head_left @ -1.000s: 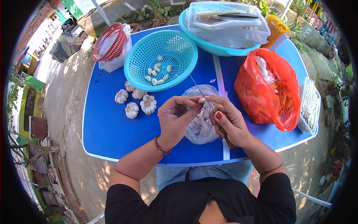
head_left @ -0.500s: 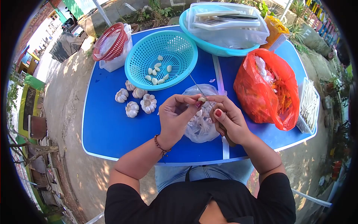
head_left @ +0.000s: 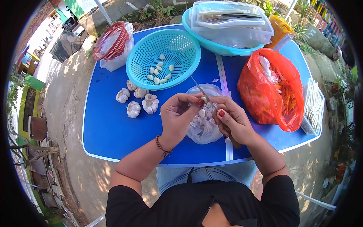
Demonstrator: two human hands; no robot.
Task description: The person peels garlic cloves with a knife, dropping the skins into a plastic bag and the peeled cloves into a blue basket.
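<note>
Between thumb and fingertips, my left hand (head_left: 180, 116) pinches a small garlic clove (head_left: 204, 99). My right hand (head_left: 235, 122) is wrapped round a knife (head_left: 201, 89) with a brown handle, its blade pointing up and left past the clove. Under both hands lies a clear plastic bag (head_left: 204, 134) with garlic skins and a pale clove in it. Several whole garlic bulbs (head_left: 150, 103) sit left of the hands. Beyond them, a turquoise basket (head_left: 177, 43) holds several peeled cloves (head_left: 163, 81).
A red basket (head_left: 120, 47) rests on a clear container at the back left. Behind stands a turquoise basin (head_left: 223, 50) holding plastic boxes. To the right are a red plastic bag (head_left: 257, 94) with orange pieces and a tray of white sticks (head_left: 313, 102).
The knife blade has turned, so that its flat side shows more. The clove between my left fingertips has tilted. Both hands stay in nearly the same place.
</note>
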